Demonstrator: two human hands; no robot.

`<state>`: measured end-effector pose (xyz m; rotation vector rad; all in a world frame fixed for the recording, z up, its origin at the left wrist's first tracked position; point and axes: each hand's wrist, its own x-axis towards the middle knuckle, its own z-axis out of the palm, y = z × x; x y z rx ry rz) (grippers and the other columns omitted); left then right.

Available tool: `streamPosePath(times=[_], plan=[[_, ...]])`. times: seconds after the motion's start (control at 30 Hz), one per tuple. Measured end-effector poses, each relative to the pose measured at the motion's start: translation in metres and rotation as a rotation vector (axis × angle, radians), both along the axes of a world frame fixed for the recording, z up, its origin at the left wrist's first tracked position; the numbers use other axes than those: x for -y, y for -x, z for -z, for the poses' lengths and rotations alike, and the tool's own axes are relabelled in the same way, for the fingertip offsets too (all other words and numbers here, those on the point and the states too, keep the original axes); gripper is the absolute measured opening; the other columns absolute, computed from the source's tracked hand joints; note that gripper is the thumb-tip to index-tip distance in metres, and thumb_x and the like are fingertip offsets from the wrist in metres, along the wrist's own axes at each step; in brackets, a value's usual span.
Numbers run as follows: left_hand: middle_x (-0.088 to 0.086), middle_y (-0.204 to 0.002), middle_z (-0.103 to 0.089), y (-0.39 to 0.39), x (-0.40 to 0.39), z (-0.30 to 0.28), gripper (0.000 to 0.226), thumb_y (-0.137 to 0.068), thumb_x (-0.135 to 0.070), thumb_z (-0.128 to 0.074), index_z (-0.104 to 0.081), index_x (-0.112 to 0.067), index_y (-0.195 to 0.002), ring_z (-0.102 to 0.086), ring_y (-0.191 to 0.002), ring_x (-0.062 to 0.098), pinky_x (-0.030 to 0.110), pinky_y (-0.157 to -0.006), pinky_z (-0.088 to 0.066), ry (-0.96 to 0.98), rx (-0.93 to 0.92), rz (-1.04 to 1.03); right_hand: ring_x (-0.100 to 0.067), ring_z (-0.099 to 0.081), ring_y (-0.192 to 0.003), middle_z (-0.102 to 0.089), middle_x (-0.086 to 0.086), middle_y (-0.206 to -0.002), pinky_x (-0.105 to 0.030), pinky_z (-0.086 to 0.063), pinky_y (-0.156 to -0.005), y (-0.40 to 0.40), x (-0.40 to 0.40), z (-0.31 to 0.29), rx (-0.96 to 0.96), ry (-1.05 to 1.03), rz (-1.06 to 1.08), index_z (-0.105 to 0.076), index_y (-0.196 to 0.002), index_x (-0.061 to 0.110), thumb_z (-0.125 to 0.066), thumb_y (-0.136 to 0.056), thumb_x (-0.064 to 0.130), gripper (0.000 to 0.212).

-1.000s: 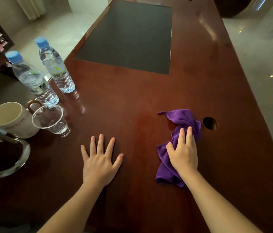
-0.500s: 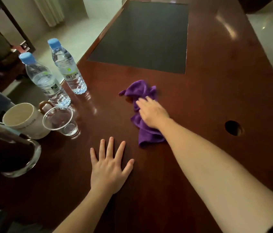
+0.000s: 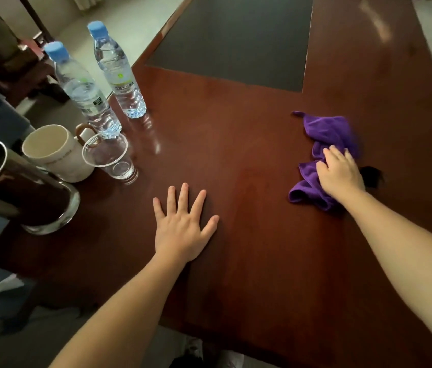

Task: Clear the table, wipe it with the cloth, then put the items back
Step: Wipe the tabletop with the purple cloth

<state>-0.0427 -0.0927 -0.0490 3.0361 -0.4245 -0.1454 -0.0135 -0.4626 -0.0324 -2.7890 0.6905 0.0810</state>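
— Glossy red-brown table [image 3: 236,160]; what are the fingers doing?
— Right hand [image 3: 341,175] fingers curled, pressing the purple cloth [image 3: 326,134] down at the right. Left hand [image 3: 183,227] flat, fingers splayed. Bottles [image 3: 115,73], mug [image 3: 55,152], cup [image 3: 111,158] stand left.

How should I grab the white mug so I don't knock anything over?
Probably take the white mug from above, gripping its open rim. Its brown handle faces away, wedged toward the nearer water bottle, with the clear plastic cup close beside it.
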Motion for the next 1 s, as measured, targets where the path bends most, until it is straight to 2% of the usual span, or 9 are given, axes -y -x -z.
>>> streamPosePath(times=[0.13, 0.23, 0.27, 0.37, 0.47, 0.6, 0.73, 0.83, 1.0], plan=[[0.005, -0.164, -0.008, -0.001, 0.002, 0.000, 0.075, -0.086, -0.076, -0.010, -0.014, -0.040, -0.152, 0.006, -0.149, 0.029, 0.059, -0.115, 0.006, 0.013, -0.007, 0.001, -0.040, -0.021, -0.144, -0.029, -0.014, -0.158, -0.045, -0.011, -0.117, 0.010, -0.049, 0.002, 0.040, 0.065, -0.088, -0.038, -0.147, 0.005, -0.037, -0.102, 0.026, 0.049], [0.005, -0.164, -0.007, -0.001, 0.002, 0.000, 0.076, -0.086, -0.076, -0.009, -0.014, -0.040, -0.152, 0.007, -0.149, 0.030, 0.059, -0.115, 0.005, 0.004, -0.010, 0.002, -0.033, -0.023, -0.144, -0.023, -0.013, -0.160, -0.044, -0.010, -0.116, 0.003, -0.101, 0.004, 0.009, 0.196, -0.354, -0.033, -0.148, 0.006, -0.015, -0.101, 0.027, 0.054], [0.005, -0.164, -0.007, -0.002, 0.002, 0.000, 0.076, -0.086, -0.076, -0.009, -0.014, -0.040, -0.152, 0.006, -0.149, 0.030, 0.059, -0.115, 0.005, 0.000, -0.008, 0.005, -0.031, -0.023, -0.143, -0.021, -0.010, -0.160, -0.043, -0.010, -0.115, -0.003, -0.122, 0.003, 0.006, 0.201, -0.428, -0.030, -0.149, 0.009, -0.014, -0.101, 0.029, 0.054], [0.005, -0.164, -0.008, -0.003, 0.001, 0.001, 0.075, -0.086, -0.074, -0.008, -0.013, -0.039, -0.152, 0.005, -0.149, 0.030, 0.059, -0.116, 0.004, -0.002, 0.001, 0.009, -0.036, -0.022, -0.143, -0.027, -0.008, -0.159, -0.045, -0.011, -0.116, -0.023, -0.181, 0.002, 0.037, 0.124, -0.569, -0.030, -0.150, 0.011, -0.030, -0.101, 0.030, 0.052], [0.005, -0.163, -0.009, -0.002, 0.001, 0.002, 0.076, -0.086, -0.075, -0.005, -0.011, -0.039, -0.153, 0.005, -0.149, 0.029, 0.057, -0.116, 0.006, -0.003, 0.023, 0.014, -0.032, -0.013, -0.147, -0.022, -0.002, -0.161, -0.045, -0.007, -0.118, -0.052, -0.215, 0.000, 0.019, 0.099, -0.652, -0.026, -0.152, 0.015, -0.030, -0.102, 0.032, 0.053], [0.003, -0.164, -0.005, -0.002, 0.000, 0.003, 0.079, -0.084, -0.078, 0.000, -0.007, -0.038, -0.152, 0.009, -0.149, 0.026, 0.055, -0.116, 0.009, -0.015, 0.018, -0.002, -0.029, -0.007, -0.149, -0.016, 0.000, -0.163, -0.044, -0.003, -0.119, -0.090, -0.217, 0.001, -0.012, 0.040, -0.593, -0.024, -0.153, 0.018, -0.026, -0.102, 0.035, 0.054], [0.003, -0.164, -0.005, -0.002, 0.000, 0.004, 0.077, -0.085, -0.077, -0.005, -0.009, -0.040, -0.152, 0.009, -0.149, 0.026, 0.055, -0.116, 0.007, -0.020, 0.015, -0.006, -0.030, -0.009, -0.148, -0.017, -0.001, -0.163, -0.043, -0.005, -0.120, -0.112, -0.194, 0.000, 0.028, -0.002, -0.410, -0.030, -0.150, 0.017, -0.028, -0.101, 0.034, 0.053], [0.003, -0.164, -0.008, -0.001, 0.000, 0.003, 0.076, -0.085, -0.077, -0.009, -0.013, -0.041, -0.152, 0.005, -0.149, 0.027, 0.056, -0.117, 0.003, -0.006, 0.022, -0.004, -0.030, -0.008, -0.149, -0.020, 0.000, -0.162, -0.043, -0.005, -0.120, -0.116, -0.151, -0.001, 0.049, -0.023, -0.221, -0.032, -0.149, 0.017, -0.027, -0.099, 0.028, 0.052], [0.002, -0.164, -0.008, -0.001, 0.000, 0.002, 0.077, -0.085, -0.078, -0.007, -0.012, -0.041, -0.152, 0.007, -0.149, 0.026, 0.056, -0.117, 0.004, -0.002, 0.013, -0.006, -0.033, -0.012, -0.148, -0.025, -0.003, -0.160, -0.044, -0.009, -0.119, -0.086, -0.053, -0.004, 0.062, 0.014, 0.076, -0.036, -0.148, 0.014, -0.027, -0.099, 0.030, 0.052]])
